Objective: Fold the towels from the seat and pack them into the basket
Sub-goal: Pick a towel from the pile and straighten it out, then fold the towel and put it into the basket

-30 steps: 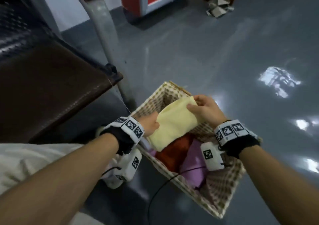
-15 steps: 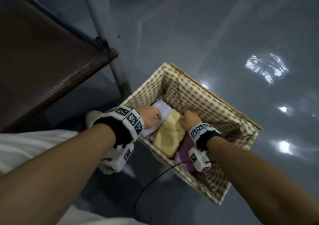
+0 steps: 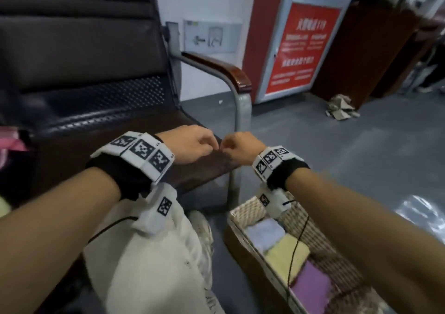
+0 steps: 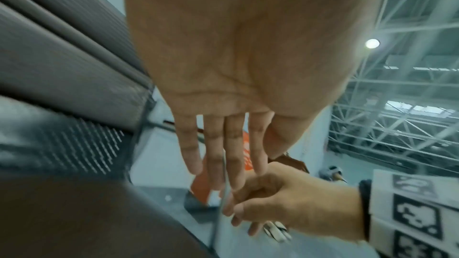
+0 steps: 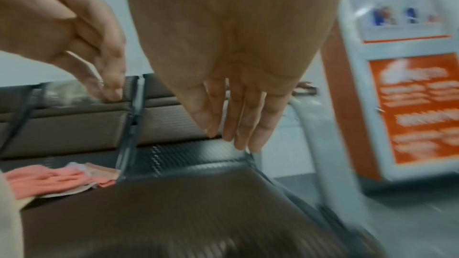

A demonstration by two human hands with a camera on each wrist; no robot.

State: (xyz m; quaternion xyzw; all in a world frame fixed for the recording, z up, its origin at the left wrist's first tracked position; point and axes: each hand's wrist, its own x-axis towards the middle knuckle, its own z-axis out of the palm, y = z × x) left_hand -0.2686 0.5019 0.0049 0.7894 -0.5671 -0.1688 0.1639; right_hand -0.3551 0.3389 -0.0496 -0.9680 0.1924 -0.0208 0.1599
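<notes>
I'm holding both hands over the front of the brown seat (image 3: 79,159), empty. My left hand (image 3: 190,145) is hanging loose, fingers straight in the left wrist view, gripping nothing. My right hand (image 3: 240,147) is also relaxed with fingers extended in its own wrist view, nothing in it. The two are nearly touching at the fingertips.

The basket (image 3: 243,213) is sitting on the floor just right of the seat, below my right forearm. Inside it I'm seeing three folded towels side by side: a white towel (image 3: 265,233), a yellow towel (image 3: 286,253) and a purple towel (image 3: 310,287). So part of the packing looks done.

Still left, as far as I can judge: a pink towel (image 5: 57,180) is lying crumpled on the neighbouring seat to my left, unfolded. Something pale is showing at the far left edge of the head view too, can't tell what. Next I'm probably reaching left for the pink one.
</notes>
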